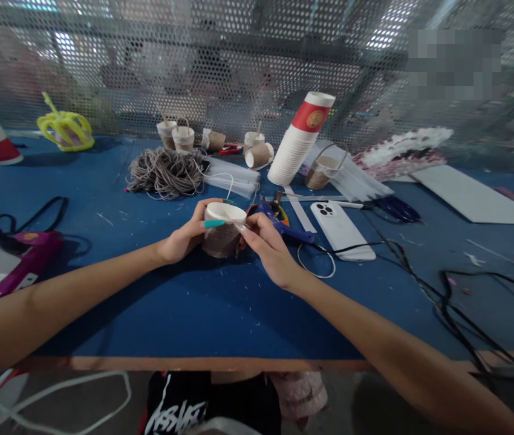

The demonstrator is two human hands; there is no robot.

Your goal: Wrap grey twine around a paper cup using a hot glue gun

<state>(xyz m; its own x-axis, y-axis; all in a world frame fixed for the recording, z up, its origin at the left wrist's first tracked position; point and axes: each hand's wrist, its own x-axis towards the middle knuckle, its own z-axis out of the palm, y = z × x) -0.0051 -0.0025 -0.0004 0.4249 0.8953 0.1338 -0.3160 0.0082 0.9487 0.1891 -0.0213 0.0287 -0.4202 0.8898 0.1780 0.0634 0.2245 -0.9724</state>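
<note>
Between my two hands is a paper cup (223, 241), its lower part wrapped in grey-brown cord and its white rim showing on top. My left hand (188, 234) grips it from the left, with the thumb near the rim. From the right, my right hand (271, 244) holds the cup too, thumb and fingers at its side near the rim. Just behind the right hand lies a blue glue gun (284, 226). A tangled heap of grey cord (166, 172) sits behind the left hand.
A leaning stack of paper cups (291, 145) stands at the back, among several cord-wrapped cups (259, 156). A white phone (342, 229) lies to the right, with black cables (413, 272) beyond it. On the left is a purple power strip (34, 260). A perforated metal screen (221, 60) borders the blue table.
</note>
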